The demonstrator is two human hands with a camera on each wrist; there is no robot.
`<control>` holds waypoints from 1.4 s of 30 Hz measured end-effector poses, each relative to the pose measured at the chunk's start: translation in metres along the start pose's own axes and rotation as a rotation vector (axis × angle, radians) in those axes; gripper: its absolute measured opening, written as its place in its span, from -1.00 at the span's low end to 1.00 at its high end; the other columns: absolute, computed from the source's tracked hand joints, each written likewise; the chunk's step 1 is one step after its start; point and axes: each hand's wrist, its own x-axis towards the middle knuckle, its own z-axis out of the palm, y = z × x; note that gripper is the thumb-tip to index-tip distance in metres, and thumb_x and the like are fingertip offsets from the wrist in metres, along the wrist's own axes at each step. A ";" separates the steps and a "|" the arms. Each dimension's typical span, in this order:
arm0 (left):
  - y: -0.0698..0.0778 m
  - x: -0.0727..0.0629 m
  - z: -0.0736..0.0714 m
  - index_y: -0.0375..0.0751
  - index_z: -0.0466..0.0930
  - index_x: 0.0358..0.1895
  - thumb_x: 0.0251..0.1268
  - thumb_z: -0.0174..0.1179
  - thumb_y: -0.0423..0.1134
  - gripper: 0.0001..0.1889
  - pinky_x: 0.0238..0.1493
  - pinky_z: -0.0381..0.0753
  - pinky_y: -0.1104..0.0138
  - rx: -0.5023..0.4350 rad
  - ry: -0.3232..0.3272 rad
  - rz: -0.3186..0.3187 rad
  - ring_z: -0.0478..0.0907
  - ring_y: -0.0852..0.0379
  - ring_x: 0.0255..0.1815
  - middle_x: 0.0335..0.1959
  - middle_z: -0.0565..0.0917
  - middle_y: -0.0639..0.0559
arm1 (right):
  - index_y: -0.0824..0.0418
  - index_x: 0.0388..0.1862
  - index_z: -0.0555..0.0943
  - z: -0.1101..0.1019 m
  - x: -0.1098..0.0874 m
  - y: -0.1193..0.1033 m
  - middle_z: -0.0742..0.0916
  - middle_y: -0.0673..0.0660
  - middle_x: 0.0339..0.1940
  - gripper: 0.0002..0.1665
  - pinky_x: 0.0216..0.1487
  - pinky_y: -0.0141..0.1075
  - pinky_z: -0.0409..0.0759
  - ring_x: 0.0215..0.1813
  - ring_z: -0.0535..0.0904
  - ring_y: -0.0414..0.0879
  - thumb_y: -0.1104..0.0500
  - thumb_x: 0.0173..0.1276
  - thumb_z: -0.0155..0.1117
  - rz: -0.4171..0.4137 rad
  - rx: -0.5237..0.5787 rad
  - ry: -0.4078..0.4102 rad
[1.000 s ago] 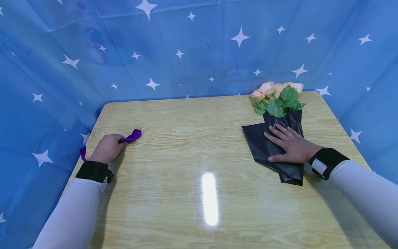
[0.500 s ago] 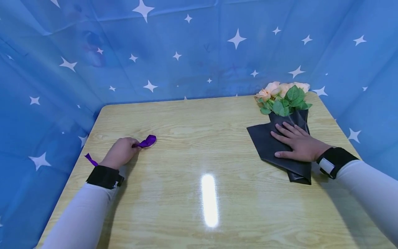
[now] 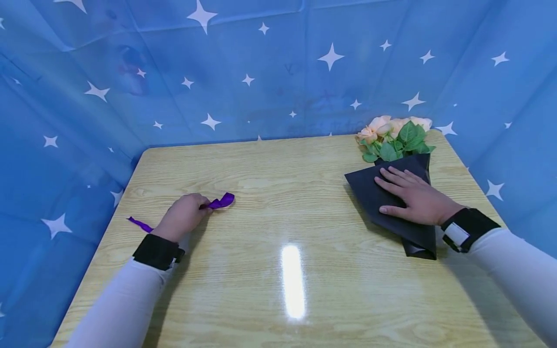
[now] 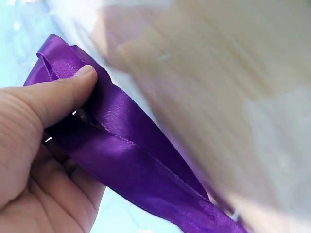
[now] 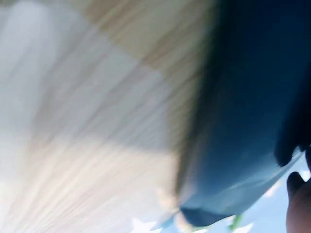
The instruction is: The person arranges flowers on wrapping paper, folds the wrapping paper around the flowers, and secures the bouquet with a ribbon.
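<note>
My left hand (image 3: 183, 218) pinches a folded purple satin ribbon (image 3: 223, 200) between thumb and fingers over the left part of the table. The ribbon's other end trails out behind the wrist. In the left wrist view the thumb (image 4: 73, 94) presses on the ribbon's loops. At the right, my right hand (image 3: 417, 199) rests with spread, straight fingers on black wrapping paper (image 3: 370, 193). Peach roses (image 3: 383, 128) with green leaves stick out of the paper's far end; their stems are hidden. The right wrist view is blurred and shows the dark paper (image 5: 243, 121).
A light wood-grain table (image 3: 270, 183) carries everything. Behind and to both sides hangs a blue curtain (image 3: 261, 58) with white stars. A bright light reflection lies on the tabletop near the middle.
My left hand has moved right and slightly nearer with the ribbon. The black paper's left flap now lies higher over the bouquet's wrap, with a shadow under its edge; my right hand stays on it.
</note>
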 end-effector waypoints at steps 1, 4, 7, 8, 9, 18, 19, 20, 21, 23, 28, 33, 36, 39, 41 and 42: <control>0.007 0.000 0.000 -0.28 0.80 -0.22 0.38 0.35 -0.37 -0.93 -0.14 0.64 0.05 0.002 0.008 0.024 0.62 0.03 -0.28 -0.31 0.75 -0.09 | -0.04 0.72 0.11 0.000 0.001 -0.005 0.13 0.18 0.76 -0.05 0.74 0.06 -0.21 0.77 -0.08 0.17 -0.23 0.51 0.26 -0.018 -0.004 0.020; 0.028 0.000 0.001 -0.26 0.80 -0.22 0.37 0.35 -0.40 -0.94 -0.15 0.66 0.09 -0.001 0.021 0.096 0.62 0.07 -0.28 -0.32 0.73 -0.05 | -0.05 0.73 0.09 -0.002 0.003 -0.025 0.14 0.14 0.76 -0.05 0.76 -0.04 -0.22 0.77 -0.06 0.13 -0.20 0.52 0.26 -0.076 -0.015 0.074; 0.051 0.000 0.002 -0.24 0.80 -0.20 0.37 0.35 -0.41 -0.93 -0.08 0.71 0.13 -0.005 0.026 0.174 0.68 0.07 -0.20 -0.28 0.74 -0.01 | -0.02 0.73 0.08 -0.006 0.006 -0.052 0.15 0.14 0.75 -0.03 0.76 -0.14 -0.28 0.77 -0.05 0.08 -0.19 0.52 0.27 -0.154 -0.050 0.120; 0.059 0.000 0.003 -0.22 0.81 -0.18 0.37 0.35 -0.41 -0.93 -0.06 0.72 0.14 -0.006 0.026 0.199 0.69 0.07 -0.17 -0.27 0.74 0.00 | 0.00 0.73 0.08 -0.007 0.007 -0.061 0.16 0.13 0.75 -0.02 0.75 -0.18 -0.30 0.77 -0.04 0.07 -0.20 0.51 0.28 -0.181 -0.063 0.132; 0.067 0.001 0.004 -0.21 0.81 -0.17 0.37 0.36 -0.40 -0.92 -0.05 0.73 0.15 -0.006 0.026 0.224 0.71 0.07 -0.16 -0.27 0.74 0.00 | 0.01 0.73 0.08 -0.009 0.008 -0.070 0.16 0.13 0.75 -0.01 0.75 -0.20 -0.32 0.77 -0.04 0.05 -0.21 0.51 0.28 -0.206 -0.078 0.142; 0.141 0.002 0.018 -0.16 0.80 -0.22 0.36 0.36 -0.39 -0.93 -0.10 0.72 0.33 0.016 -0.007 0.476 0.70 0.18 -0.21 -0.29 0.74 0.08 | 0.12 0.71 0.14 0.009 0.020 -0.160 0.27 0.15 0.71 0.01 0.62 0.02 0.28 0.70 0.18 0.07 -0.32 0.50 0.24 -0.354 -0.097 0.109; 0.148 0.003 0.019 -0.15 0.80 -0.22 0.38 0.35 -0.38 -0.93 -0.12 0.71 0.35 0.016 -0.016 0.495 0.69 0.20 -0.22 -0.30 0.73 0.08 | 0.14 0.70 0.15 0.015 0.021 -0.167 0.29 0.17 0.70 0.01 0.60 0.02 0.33 0.69 0.22 0.08 -0.33 0.50 0.22 -0.360 -0.073 0.093; 0.155 0.003 0.021 -0.13 0.80 -0.23 0.38 0.35 -0.38 -0.92 -0.12 0.71 0.37 0.016 -0.019 0.517 0.68 0.21 -0.23 -0.30 0.73 0.09 | 0.18 0.69 0.17 0.020 0.023 -0.174 0.32 0.18 0.68 0.01 0.57 0.03 0.38 0.66 0.27 0.08 -0.32 0.50 0.23 -0.362 -0.045 0.081; 0.160 0.004 0.023 -0.13 0.80 -0.22 0.38 0.34 -0.38 -0.91 -0.12 0.70 0.38 0.010 -0.027 0.532 0.68 0.22 -0.23 -0.30 0.74 0.09 | 0.20 0.68 0.19 0.025 0.024 -0.179 0.37 0.20 0.66 0.01 0.54 0.02 0.42 0.63 0.33 0.08 -0.31 0.50 0.24 -0.357 -0.017 0.069; 0.169 0.004 0.027 -0.11 0.81 -0.19 0.39 0.34 -0.39 -0.89 -0.12 0.69 0.40 0.006 -0.036 0.549 0.67 0.24 -0.23 -0.30 0.74 0.10 | 0.24 0.66 0.22 0.034 0.026 -0.188 0.51 0.21 0.55 -0.02 0.43 -0.02 0.55 0.51 0.50 0.05 -0.26 0.49 0.28 -0.340 0.035 0.060; 0.177 0.002 0.032 -0.09 0.81 -0.17 0.38 0.35 -0.38 -0.89 -0.11 0.67 0.41 -0.021 -0.055 0.567 0.65 0.26 -0.22 -0.29 0.74 0.11 | 0.19 0.36 0.59 0.047 0.029 -0.197 0.80 0.01 0.00 -0.46 -0.08 -0.24 0.70 -0.10 0.67 -0.22 0.02 0.49 0.37 -0.258 0.095 0.130; 0.175 -0.002 0.036 -0.04 0.80 -0.25 0.41 0.35 -0.30 -0.92 -0.14 0.63 0.39 -0.038 -0.051 0.573 0.63 0.29 -0.26 -0.33 0.72 0.17 | 0.05 -0.07 0.74 0.048 0.028 -0.199 0.78 -0.13 -0.25 -0.87 -0.24 -0.33 0.65 -0.32 0.56 -0.33 0.13 0.44 0.42 -0.210 0.102 0.196; 0.173 -0.005 0.037 -0.04 0.81 -0.21 0.42 0.34 -0.28 -0.93 -0.13 0.65 0.38 -0.044 -0.042 0.587 0.65 0.29 -0.25 -0.32 0.73 0.17 | 0.04 -0.09 0.75 0.050 0.027 -0.198 0.77 -0.15 -0.27 -0.90 -0.24 -0.34 0.65 -0.32 0.56 -0.36 0.14 0.44 0.42 -0.205 0.113 0.180; 0.171 -0.008 0.037 -0.05 0.82 -0.11 0.42 0.33 -0.31 -0.88 -0.08 0.68 0.37 -0.052 -0.035 0.593 0.69 0.26 -0.20 -0.27 0.76 0.16 | 0.04 -0.13 0.74 0.052 0.026 -0.197 0.75 -0.16 -0.31 -0.93 -0.26 -0.36 0.62 -0.32 0.55 -0.35 0.15 0.44 0.42 -0.196 0.129 0.152; 0.169 -0.009 0.038 -0.05 0.82 -0.03 0.43 0.32 -0.32 -0.83 -0.03 0.70 0.35 -0.048 -0.032 0.586 0.71 0.23 -0.16 -0.24 0.77 0.14 | 0.04 -0.15 0.74 0.053 0.025 -0.196 0.72 -0.16 -0.34 -0.94 -0.28 -0.38 0.57 -0.35 0.52 -0.34 0.17 0.43 0.43 -0.184 0.141 0.135; 0.169 -0.010 0.037 -0.06 0.81 0.00 0.43 0.32 -0.33 -0.81 0.00 0.70 0.33 -0.045 -0.029 0.582 0.72 0.21 -0.12 -0.21 0.78 0.13 | 0.04 -0.16 0.74 0.053 0.025 -0.196 0.71 -0.16 -0.35 -0.94 -0.28 -0.40 0.55 -0.36 0.51 -0.34 0.17 0.43 0.43 -0.172 0.149 0.124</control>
